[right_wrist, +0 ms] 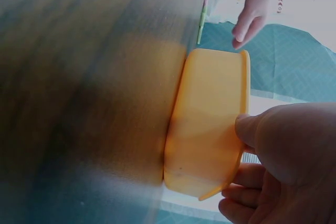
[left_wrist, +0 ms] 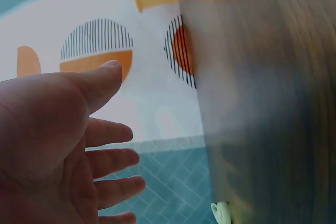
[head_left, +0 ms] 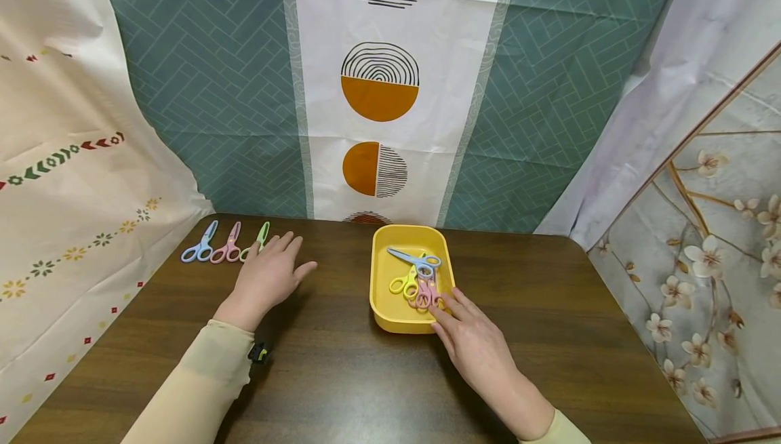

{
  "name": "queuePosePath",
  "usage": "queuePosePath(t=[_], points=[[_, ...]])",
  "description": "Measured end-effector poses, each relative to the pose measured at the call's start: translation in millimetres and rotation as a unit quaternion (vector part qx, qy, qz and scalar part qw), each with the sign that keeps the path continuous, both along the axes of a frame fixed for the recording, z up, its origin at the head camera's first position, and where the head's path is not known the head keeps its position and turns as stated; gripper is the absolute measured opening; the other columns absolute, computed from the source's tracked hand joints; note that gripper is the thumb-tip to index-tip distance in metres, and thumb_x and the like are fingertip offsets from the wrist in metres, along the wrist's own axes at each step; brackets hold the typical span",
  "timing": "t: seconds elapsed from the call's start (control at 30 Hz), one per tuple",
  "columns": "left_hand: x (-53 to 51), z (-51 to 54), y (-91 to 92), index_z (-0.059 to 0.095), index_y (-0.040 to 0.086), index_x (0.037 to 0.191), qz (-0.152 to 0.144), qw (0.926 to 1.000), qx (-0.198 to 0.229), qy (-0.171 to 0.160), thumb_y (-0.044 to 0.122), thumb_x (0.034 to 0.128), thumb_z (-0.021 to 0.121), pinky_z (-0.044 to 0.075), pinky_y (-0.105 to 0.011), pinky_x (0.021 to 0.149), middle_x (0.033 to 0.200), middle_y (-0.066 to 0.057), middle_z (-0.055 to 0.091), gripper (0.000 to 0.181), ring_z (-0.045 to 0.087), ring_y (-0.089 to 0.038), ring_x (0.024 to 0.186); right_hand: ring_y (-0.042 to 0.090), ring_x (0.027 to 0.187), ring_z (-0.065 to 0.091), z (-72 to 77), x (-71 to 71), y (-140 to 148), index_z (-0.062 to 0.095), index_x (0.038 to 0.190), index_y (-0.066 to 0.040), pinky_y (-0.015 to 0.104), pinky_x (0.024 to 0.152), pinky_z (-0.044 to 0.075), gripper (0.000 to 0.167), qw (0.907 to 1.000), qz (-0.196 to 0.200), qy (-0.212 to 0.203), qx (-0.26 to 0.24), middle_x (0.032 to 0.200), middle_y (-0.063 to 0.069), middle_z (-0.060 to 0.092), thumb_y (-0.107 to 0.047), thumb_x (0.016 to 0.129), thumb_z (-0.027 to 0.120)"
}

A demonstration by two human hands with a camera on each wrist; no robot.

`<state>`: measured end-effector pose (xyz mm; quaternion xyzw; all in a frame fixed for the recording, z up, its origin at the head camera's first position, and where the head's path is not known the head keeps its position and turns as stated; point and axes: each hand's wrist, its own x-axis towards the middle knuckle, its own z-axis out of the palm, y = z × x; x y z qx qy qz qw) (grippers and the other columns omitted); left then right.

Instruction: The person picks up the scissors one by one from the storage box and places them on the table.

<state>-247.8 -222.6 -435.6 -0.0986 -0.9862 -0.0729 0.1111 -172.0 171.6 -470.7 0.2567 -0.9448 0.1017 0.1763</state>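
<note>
A yellow tray (head_left: 381, 295) stands on the table, holding blue scissors (head_left: 415, 258), yellow scissors (head_left: 404, 284) and pink scissors (head_left: 422, 295) partly under the others. At its near right corner my right hand (head_left: 478, 346) grips the rim; the thumb is on the outer near wall, as the right wrist view shows. On the left, my left hand (head_left: 271, 278) hovers with fingers spread and straight, holding nothing. It partly hides green scissors (head_left: 263, 234). Pink scissors (head_left: 229, 246) and blue scissors (head_left: 204, 244) lie beside these in a row.
The dark wooden table (head_left: 329, 376) ends at a patterned curtain (head_left: 378, 125) behind the tray. A cream cloth (head_left: 79, 193) hangs on the left, a floral one (head_left: 689, 281) on the right. A small black clip (head_left: 259, 353) is at my left sleeve.
</note>
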Motion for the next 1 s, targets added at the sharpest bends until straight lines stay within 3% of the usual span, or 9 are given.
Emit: queuePosePath(t=[0.53, 1.0], points=[[13.1, 5.1, 29.9, 0.061, -0.003, 0.152, -0.037, 0.9981, -0.005, 0.049, 0.044, 0.1080, 0.071, 0.035, -0.071, 0.121, 0.157, -0.027, 0.058, 0.065, 0.056, -0.047, 0.144, 0.038, 0.149, 0.055, -1.0, 0.3, 0.4, 0.078, 0.139, -0.011, 0.055, 0.115, 0.051, 0.039, 0.9999, 0.004, 0.013, -0.005, 0.149, 0.017, 0.068, -0.023, 0.102, 0.083], [21.8, -0.9, 62.4, 0.064, -0.002, 0.150, -0.089, 0.9933, -0.008, 0.074, 0.046, 0.1037, 0.078, 0.037, -0.066, 0.122, 0.152, -0.024, 0.063, 0.068, 0.062, -0.042, 0.139, 0.037, 0.149, 0.055, -1.2, 0.0, 1.0, 0.078, 0.139, -0.011, 0.054, 0.116, 0.050, 0.039, 1.0000, 0.003, 0.008, -0.001, 0.149, 0.017, 0.068, -0.024, 0.102, 0.082]])
